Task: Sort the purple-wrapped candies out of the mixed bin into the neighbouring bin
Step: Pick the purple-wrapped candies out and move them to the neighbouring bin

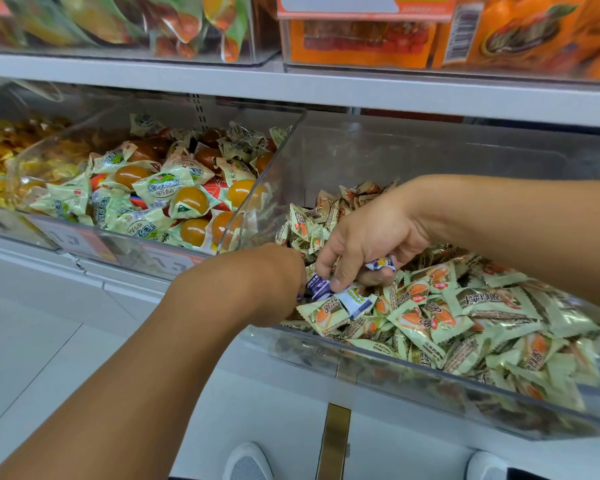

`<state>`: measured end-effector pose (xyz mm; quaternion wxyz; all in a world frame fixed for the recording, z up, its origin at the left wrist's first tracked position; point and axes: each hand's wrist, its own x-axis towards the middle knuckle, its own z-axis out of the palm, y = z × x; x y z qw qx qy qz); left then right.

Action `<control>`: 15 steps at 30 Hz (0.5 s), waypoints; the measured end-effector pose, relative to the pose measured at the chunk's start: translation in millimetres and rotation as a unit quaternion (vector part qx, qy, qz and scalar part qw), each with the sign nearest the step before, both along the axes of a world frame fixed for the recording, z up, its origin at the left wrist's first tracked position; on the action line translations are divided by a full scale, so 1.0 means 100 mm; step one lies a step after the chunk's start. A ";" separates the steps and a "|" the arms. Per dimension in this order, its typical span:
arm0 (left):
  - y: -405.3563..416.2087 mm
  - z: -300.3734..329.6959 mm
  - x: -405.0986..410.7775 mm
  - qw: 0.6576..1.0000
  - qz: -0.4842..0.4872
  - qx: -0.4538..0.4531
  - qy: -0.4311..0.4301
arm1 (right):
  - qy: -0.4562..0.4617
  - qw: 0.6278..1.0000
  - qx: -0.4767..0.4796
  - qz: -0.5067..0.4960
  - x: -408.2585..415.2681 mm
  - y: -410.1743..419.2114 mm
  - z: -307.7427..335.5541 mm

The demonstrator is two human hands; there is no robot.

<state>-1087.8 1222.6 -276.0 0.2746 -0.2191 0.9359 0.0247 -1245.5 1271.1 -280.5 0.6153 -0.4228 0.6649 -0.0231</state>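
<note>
I count two hands [368, 237], three clear bins [395, 372] on the lower shelf, and three purple-wrapped candies [317, 287]. Green-wrapped ones [492, 303]? Way too many to count.

left hand [274, 271] fingers hidden behind wrist, mixed bin [430, 368] cut off right

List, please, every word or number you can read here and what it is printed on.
None reads clearly.
Green wrappers: Chinese print, blurred.
Brown-and-orange wrappers: Chinese print, upside down, blurred.
Purple-wrapped candy: print too small.
Bin-front price labels: digits blurred.
Orange packet's barcode: too small.
</note>
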 end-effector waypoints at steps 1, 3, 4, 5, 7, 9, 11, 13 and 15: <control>0.01 0.00 -0.02 1.000 -0.001 -0.003 -0.026 | 0.009 1.000 -0.018 -0.002 0.00 0.03 0.02; 0.00 0.01 -0.03 0.999 0.014 0.000 -0.051 | 0.017 0.999 -0.036 0.001 0.00 0.06 0.04; -0.01 0.02 -0.05 0.999 0.023 0.007 -0.046 | 0.018 0.999 -0.039 0.004 0.01 0.07 0.05; -0.02 0.02 -0.05 0.999 0.028 0.013 -0.034 | 0.023 0.999 -0.044 0.007 0.02 0.08 0.04; -0.05 0.04 -0.03 0.998 0.049 0.032 0.011 | 0.045 0.998 -0.050 0.018 0.04 0.08 0.02; -0.07 0.07 0.01 0.991 0.093 0.064 0.073 | 0.064 0.996 -0.049 0.042 0.05 0.08 0.02; -0.08 0.10 0.04 0.979 0.116 0.089 0.142 | 0.079 0.994 -0.054 0.061 0.06 0.09 0.02; -0.07 0.12 0.07 0.966 0.135 0.123 0.183 | 0.092 0.991 -0.073 0.061 0.04 0.12 0.02; -0.06 0.13 0.09 0.956 0.153 0.143 0.207 | 0.121 0.984 -0.121 0.053 0.01 0.13 0.09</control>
